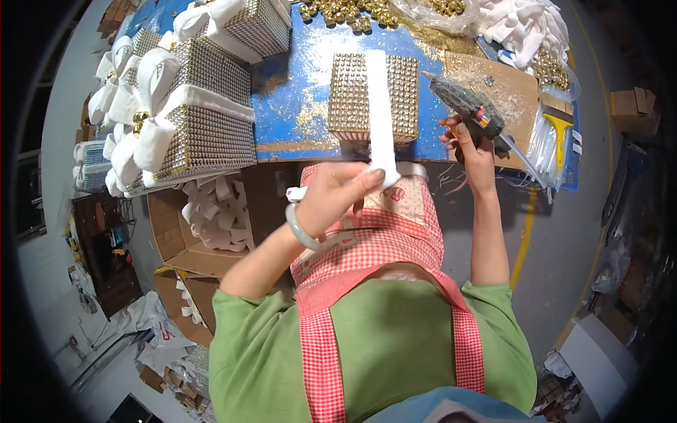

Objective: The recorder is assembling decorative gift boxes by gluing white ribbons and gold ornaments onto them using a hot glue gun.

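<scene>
A box covered in gold and silver beads (pixel 349 92) stands on the blue table in front of me. Across its top and down its near side runs a white fabric ribbon (pixel 379 106). My left hand (pixel 338 192) pinches the loose near end of that ribbon between thumb and fingers, just off the table's near edge. A pale bangle circles the left wrist. In my right hand (pixel 477 146) is a dark, worn glue gun (pixel 462 99), gripped by its handle, with its nozzle pointing up and left beside the box's right side.
Finished beaded boxes with white bows (pixel 211 127) are stacked at the left. Gold bells (pixel 349 13) lie at the back. White bows (pixel 518 28) pile up at the back right, near a yellow-handled brush (pixel 559 134) and glue sticks (pixel 539 151). A cardboard box (pixel 173 229) of white ribbon stands below the table.
</scene>
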{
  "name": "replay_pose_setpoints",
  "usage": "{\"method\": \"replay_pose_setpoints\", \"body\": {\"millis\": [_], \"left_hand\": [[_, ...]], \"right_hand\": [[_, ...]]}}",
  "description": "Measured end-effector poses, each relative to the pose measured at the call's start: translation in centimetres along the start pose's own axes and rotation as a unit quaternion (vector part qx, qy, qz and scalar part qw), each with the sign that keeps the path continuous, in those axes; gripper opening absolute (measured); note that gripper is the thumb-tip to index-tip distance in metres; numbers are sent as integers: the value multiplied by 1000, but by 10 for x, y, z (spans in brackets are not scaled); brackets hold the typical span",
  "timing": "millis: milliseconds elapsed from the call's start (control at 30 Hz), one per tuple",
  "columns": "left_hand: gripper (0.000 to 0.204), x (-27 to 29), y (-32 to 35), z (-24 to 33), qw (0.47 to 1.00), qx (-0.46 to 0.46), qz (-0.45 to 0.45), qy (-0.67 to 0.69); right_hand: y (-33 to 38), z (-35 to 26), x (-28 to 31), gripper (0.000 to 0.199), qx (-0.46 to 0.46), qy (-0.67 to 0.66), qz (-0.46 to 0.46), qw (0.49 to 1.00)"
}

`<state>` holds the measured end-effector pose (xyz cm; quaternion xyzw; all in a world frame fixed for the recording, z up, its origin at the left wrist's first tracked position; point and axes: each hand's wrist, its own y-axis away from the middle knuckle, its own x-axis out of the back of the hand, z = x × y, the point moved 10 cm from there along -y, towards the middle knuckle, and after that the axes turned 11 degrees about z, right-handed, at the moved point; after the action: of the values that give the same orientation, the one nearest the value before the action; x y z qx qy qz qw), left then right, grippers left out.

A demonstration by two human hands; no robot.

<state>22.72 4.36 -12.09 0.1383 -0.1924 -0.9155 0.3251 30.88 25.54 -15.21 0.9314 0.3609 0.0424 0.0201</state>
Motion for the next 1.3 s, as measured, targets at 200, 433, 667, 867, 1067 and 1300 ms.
{"method": "replay_pose_setpoints", "body": {"millis": [200,433,667,867,1067,1300], "left_hand": [[31,18,-22,-73,995,-6,86,-50],[29,28,-64,-125,999,17,24,-40],[23,18,-49,47,828,-225,61,-510],[57,2,-138,71,613,-403,175,-656],[61,-1,-88,22,621,-380,89,-680],[52,44,-9,28,768,-441,208,-415]], "right_hand": [[7,12,-17,31,54,-31,73,995],[-8,44,-38,34,28,36,107,993],[-5,41,-32,30,35,70,132,988],[-1,26,-42,29,74,77,133,985],[-2,22,-40,27,78,111,133,982],[5,37,-35,26,7,41,127,991]]}}
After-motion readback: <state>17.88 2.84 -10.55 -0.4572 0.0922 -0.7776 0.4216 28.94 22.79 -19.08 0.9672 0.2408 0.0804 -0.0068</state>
